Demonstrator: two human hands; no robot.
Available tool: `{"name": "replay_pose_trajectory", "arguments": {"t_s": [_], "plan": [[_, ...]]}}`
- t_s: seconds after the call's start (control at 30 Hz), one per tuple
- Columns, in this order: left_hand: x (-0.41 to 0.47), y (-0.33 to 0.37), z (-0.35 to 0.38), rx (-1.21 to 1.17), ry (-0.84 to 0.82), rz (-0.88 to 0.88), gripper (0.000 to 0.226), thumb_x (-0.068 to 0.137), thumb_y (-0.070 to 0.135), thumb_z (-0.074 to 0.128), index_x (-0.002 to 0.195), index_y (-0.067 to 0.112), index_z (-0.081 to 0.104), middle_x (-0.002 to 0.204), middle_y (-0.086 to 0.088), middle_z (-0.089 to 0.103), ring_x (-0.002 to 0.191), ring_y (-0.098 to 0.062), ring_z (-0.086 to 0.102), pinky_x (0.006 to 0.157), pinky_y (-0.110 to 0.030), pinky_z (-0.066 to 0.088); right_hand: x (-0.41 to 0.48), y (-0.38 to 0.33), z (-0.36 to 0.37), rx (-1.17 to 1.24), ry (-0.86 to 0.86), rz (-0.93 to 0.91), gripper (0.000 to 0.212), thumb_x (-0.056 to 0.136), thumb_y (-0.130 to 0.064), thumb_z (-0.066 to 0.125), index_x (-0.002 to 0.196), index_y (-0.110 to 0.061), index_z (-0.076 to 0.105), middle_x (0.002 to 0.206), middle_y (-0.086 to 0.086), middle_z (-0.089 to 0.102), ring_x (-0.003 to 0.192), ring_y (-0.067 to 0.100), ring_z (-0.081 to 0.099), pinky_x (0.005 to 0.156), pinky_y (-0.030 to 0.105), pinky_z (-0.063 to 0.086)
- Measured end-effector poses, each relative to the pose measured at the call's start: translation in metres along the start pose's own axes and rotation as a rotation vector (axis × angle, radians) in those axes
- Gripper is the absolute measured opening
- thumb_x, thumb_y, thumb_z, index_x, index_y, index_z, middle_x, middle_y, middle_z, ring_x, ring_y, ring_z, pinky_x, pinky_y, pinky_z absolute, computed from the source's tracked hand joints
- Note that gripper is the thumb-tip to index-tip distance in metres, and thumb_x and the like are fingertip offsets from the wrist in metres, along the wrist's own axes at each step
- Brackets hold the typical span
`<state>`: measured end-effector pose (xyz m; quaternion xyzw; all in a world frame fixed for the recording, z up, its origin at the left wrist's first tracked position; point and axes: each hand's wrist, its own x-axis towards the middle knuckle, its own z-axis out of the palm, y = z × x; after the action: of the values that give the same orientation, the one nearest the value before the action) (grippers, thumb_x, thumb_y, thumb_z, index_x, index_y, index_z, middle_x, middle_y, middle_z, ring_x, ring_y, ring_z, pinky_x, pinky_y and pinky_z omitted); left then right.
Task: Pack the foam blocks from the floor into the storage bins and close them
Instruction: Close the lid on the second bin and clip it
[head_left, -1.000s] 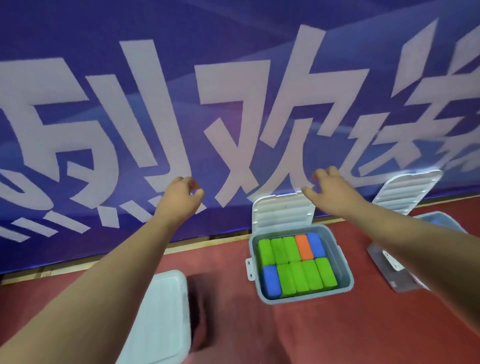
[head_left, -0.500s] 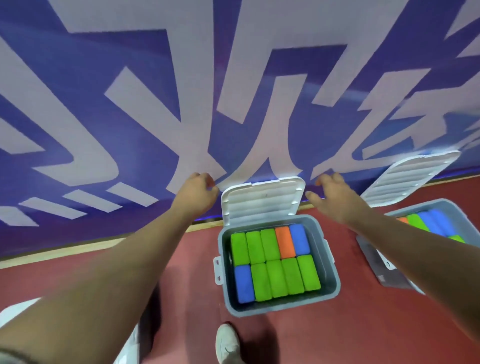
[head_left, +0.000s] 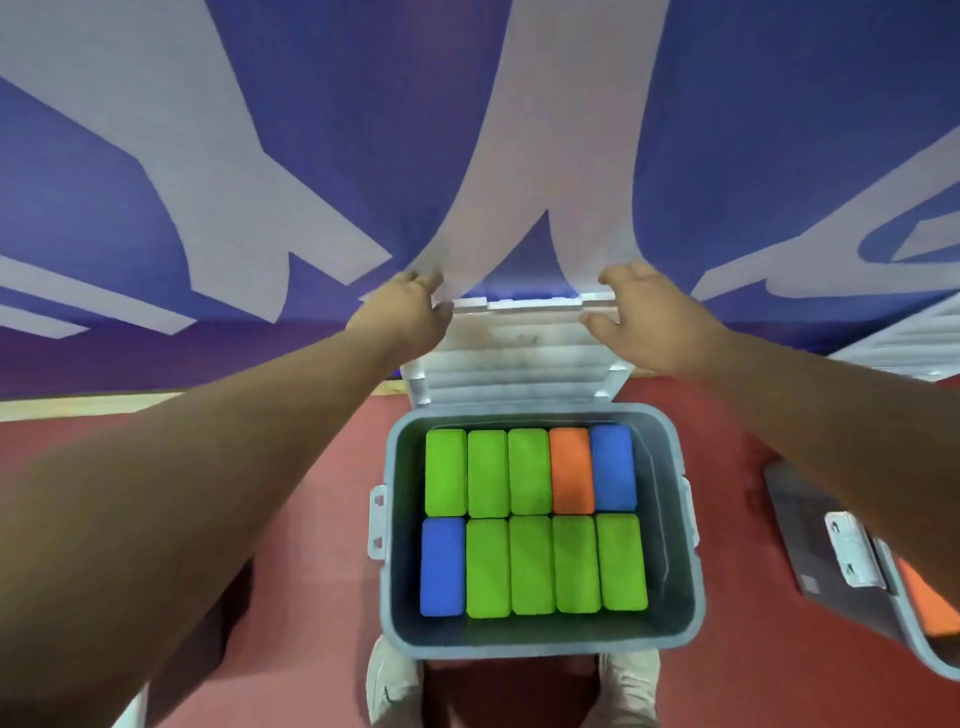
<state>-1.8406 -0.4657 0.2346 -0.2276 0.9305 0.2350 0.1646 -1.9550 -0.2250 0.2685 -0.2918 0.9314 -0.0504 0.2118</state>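
Both your arms reach straight forward. Your left hand (head_left: 402, 317) grips the upper left corner of the lid (head_left: 519, 358), fingers curled over its top edge. Your right hand (head_left: 644, 317) grips the upper right corner the same way. The lid stands raised before the banner (head_left: 779, 130). Below your hands the bin (head_left: 388, 597) sits on the red floor (head_left: 311, 493), with foam blocks (head_left: 530, 564) packed in two rows of five.

upright lid (head_left: 519, 364) close before the banner (head_left: 727, 130), bare floor (head_left: 332, 519) left of the bin (head_left: 540, 644)
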Motion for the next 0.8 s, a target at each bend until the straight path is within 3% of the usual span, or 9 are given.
{"name": "replay_pose_trajectory", "arguments": {"t_s": [0.07,0.13,0.2,0.33,0.43,0.5,0.57,0.7,0.8], "plan": [[0.008,0.001,0.023,-0.097,-0.070,-0.067,0.057,0.103,0.042,0.038,0.153,0.019,0.026,0.156,-0.012,0.028,0.139,-0.032,0.035,0.112,-0.037,0.027,0.021,0.012,0.019,-0.048,-0.051,0.012,0.056,0.098,-0.046,0.047,0.136,-0.005,0.040,0.134,0.020,0.045,0.125,0.038,0.044,0.100,0.047,0.041],[0.006,0.002,0.049,-0.155,-0.044,-0.133,0.061,0.101,0.049,0.033,0.153,0.019,0.025,0.159,-0.009,0.018,0.143,-0.031,0.028,0.116,-0.038,0.022,0.032,0.023,0.038,-0.178,-0.055,0.015,0.059,0.100,-0.049,0.040,0.135,-0.001,0.040,0.133,0.021,0.044,0.123,0.041,0.044,0.099,0.048,0.038],[0.003,0.007,0.070,-0.087,0.063,-0.146,0.066,0.097,0.057,0.029,0.152,0.020,0.029,0.157,-0.008,0.018,0.142,-0.035,0.023,0.115,-0.043,0.024,0.038,0.038,0.056,-0.333,0.067,-0.056,0.056,0.101,-0.045,0.038,0.129,0.003,0.047,0.125,0.022,0.047,0.114,0.042,0.047,0.094,0.050,0.041],[-0.001,0.024,0.087,0.217,0.289,-0.240,0.053,0.101,0.051,0.034,0.147,0.024,0.037,0.143,-0.013,0.032,0.120,-0.038,0.037,0.097,-0.048,0.036,0.044,0.063,0.071,-0.410,0.245,-0.256,0.036,0.100,-0.036,0.048,0.112,-0.004,0.061,0.104,0.021,0.053,0.097,0.040,0.050,0.084,0.049,0.043],[-0.006,0.030,0.090,0.287,0.340,-0.283,0.043,0.101,0.050,0.035,0.128,0.021,0.052,0.133,-0.016,0.039,0.117,-0.037,0.038,0.095,-0.046,0.033,0.050,0.075,0.064,-0.114,-0.049,-0.266,0.040,0.101,-0.047,0.038,0.125,-0.019,0.055,0.115,0.012,0.058,0.107,0.035,0.051,0.089,0.043,0.040],[-0.008,0.027,0.095,0.194,0.300,-0.303,0.042,0.101,0.048,0.037,0.127,0.019,0.052,0.140,-0.015,0.039,0.132,-0.037,0.031,0.104,-0.047,0.028,0.049,0.082,0.056,0.105,-0.268,-0.242,0.047,0.097,-0.059,0.040,0.127,-0.027,0.056,0.117,0.002,0.062,0.108,0.026,0.056,0.090,0.039,0.045],[-0.016,0.023,0.099,0.042,0.253,-0.315,0.043,0.101,0.046,0.039,0.129,0.015,0.050,0.144,-0.015,0.041,0.141,-0.037,0.024,0.112,-0.049,0.023,0.045,0.082,0.050,0.190,-0.305,-0.272,0.049,0.095,-0.060,0.043,0.125,-0.025,0.061,0.119,0.000,0.064,0.112,0.024,0.058,0.095,0.039,0.045],[-0.045,0.033,0.094,-0.051,0.228,-0.297,0.045,0.099,0.043,0.047,0.129,0.010,0.049,0.130,-0.020,0.047,0.125,-0.038,0.039,0.104,-0.047,0.033,0.038,0.080,0.043,0.273,-0.343,-0.293,0.034,0.097,-0.041,0.055,0.112,-0.014,0.070,0.108,0.002,0.067,0.104,0.022,0.061,0.090,0.036,0.046],[-0.067,0.034,0.085,-0.137,0.219,-0.362,0.053,0.089,0.060,0.047,0.122,0.020,0.057,0.123,-0.012,0.052,0.122,-0.034,0.041,0.106,-0.044,0.035,0.027,0.074,0.034,0.295,-0.331,-0.248,0.027,0.092,-0.036,0.064,0.110,-0.016,0.067,0.111,0.000,0.060,0.101,0.021,0.058,0.088,0.035,0.046]]}}
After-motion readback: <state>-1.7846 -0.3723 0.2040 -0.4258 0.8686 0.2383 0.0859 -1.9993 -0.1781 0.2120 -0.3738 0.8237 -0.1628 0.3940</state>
